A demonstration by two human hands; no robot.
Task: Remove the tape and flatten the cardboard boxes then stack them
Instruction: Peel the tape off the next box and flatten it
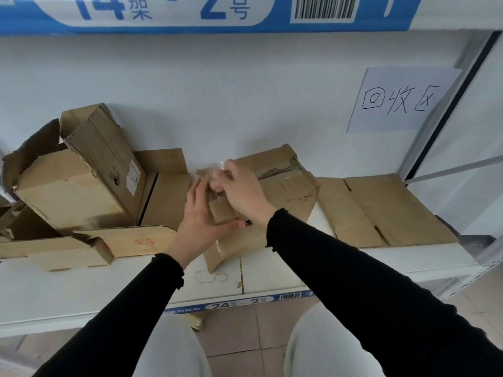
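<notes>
Here the tape-peeling step is underway: the right hand [242,190] pinches clear tape [221,165] off the collapsed cardboard box [283,180] mid-shelf [81,289], the left hand [202,213] gripping its flap. Next, likely pull free, then flatten.

left hand [202,213]: fingers curled, gripping | right hand [241,191]: fingertips pinching | both forearms extended forward, black-sleeved

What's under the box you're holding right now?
Under the held box lies the white shelf; its right edge meets the flattened cardboard. The left hand and right hand cover its middle, so anything there is hidden.
</notes>
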